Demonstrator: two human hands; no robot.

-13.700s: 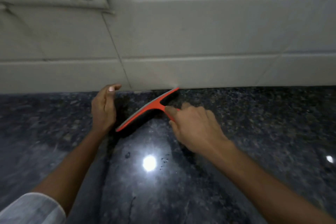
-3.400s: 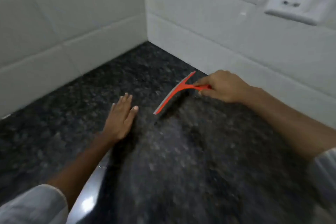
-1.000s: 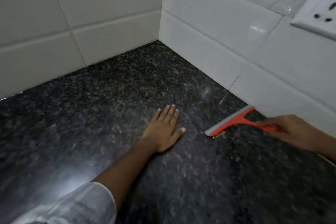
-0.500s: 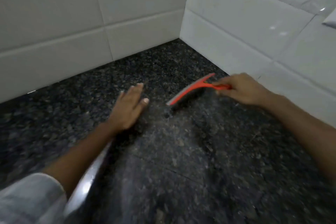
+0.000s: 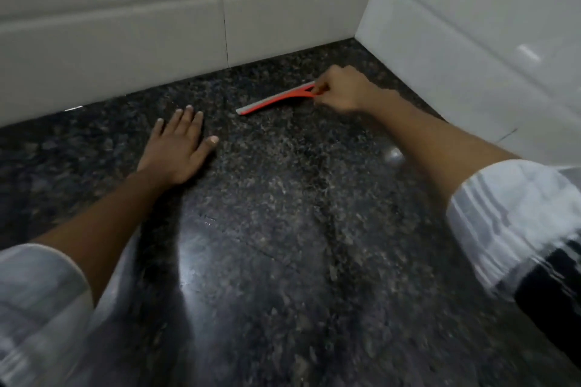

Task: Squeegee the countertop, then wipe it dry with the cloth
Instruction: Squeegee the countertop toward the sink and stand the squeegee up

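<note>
Our dark granite countertop runs into the tiled corner at one o'clock. The orange squeegee lies there, blade stretching toward nine o'clock, handle gripped in our right hand. Our left hand presses flat, fingers straight, at eleven o'clock.

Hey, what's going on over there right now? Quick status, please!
Right hand grips orange squeegee, blade on the countertop near the corner. Left hand flat on stone. No cloth in view. Nothing in the way.

Both forearms are bare below rolled-up white sleeves with faint stripes.
</note>
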